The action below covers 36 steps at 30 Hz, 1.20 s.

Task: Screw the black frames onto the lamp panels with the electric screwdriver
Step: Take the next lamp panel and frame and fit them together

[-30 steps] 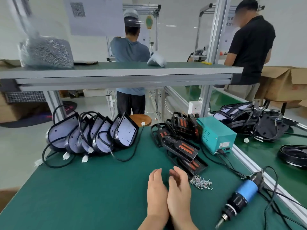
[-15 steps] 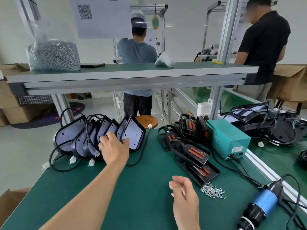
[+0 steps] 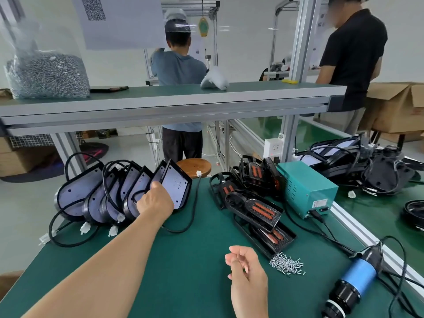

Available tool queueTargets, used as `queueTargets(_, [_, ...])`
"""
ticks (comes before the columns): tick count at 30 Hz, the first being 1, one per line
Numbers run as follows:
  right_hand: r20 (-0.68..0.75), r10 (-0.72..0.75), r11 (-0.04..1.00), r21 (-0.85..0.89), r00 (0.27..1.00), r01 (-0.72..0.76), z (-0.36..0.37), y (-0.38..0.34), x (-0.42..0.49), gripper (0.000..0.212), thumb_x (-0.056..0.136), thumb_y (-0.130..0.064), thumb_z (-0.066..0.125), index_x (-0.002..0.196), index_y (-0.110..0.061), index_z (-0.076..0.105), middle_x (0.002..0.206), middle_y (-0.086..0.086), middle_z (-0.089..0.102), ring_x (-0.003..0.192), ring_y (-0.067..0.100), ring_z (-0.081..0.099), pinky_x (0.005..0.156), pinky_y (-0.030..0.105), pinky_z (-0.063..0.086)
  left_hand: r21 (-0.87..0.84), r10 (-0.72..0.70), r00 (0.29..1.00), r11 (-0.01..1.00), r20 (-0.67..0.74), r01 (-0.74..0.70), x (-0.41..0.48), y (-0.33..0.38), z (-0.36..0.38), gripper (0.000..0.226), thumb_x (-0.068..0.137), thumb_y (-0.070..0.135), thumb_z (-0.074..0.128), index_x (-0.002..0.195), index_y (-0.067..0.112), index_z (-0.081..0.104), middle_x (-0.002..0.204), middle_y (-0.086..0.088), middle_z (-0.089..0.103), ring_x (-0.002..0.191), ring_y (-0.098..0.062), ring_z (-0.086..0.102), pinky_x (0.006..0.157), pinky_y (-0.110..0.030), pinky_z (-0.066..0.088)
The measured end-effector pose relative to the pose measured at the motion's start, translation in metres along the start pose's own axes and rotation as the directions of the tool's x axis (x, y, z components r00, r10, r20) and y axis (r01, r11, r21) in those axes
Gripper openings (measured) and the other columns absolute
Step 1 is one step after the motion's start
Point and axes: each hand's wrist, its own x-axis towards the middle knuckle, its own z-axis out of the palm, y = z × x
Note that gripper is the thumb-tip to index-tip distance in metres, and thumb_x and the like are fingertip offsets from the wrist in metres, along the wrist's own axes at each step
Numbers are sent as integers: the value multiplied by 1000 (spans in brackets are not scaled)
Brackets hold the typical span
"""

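While nothing on this bench (image 3: 183,260) looks screwed together yet, the left hand (image 3: 156,200) takes hold of the front lamp panel (image 3: 175,189).
By the look of it the whole job is left: the black frames (image 3: 259,212) lie stacked just behind the screw pile (image 3: 286,265), the electric screwdriver (image 3: 353,281) lies untouched to its right, and the lamp panels (image 3: 110,193) lean in a row well to its left. With the left arm stretched out, the fingers curl round the front panel's near edge. The right hand (image 3: 246,269) hovers just left of the pile, its fingers loosely curled, holding nothing.
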Motion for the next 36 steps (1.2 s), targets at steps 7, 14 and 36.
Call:
queueTargets(7, [11,0,1000,3,1000,0,-1,-1,0,26,95,2,59,94,-22,70,87,-13,72,84,1,66,80,36,55,-113,2,999,994,-48,-7,-17,2,2,49,87,13,58,130,5,35,118,-15,61,110,-35,55,76,-41,42])
queueTargets(14, [23,-11,1000,-10,1000,11,-3,0,0,24,97,-2,57,99,-22,69,90,-17,71,85,2,64,70,22,55,-92,77,988,992,-133,-90,-59,2,4,37,88,20,56,118,8,37,104,-10,61,113,-32,46,69,-38,38])
queueTargets(36, [142,-32,961,-269,989,70,0,-13,-8,50,104,-31,52,153,-28,44,152,-10,50,140,10,44,119,33,31,-758,-37,960,605,278,244,-223,-36,27,12,91,16,48,92,12,37,80,-17,63,35,-13,51,36,-20,36])
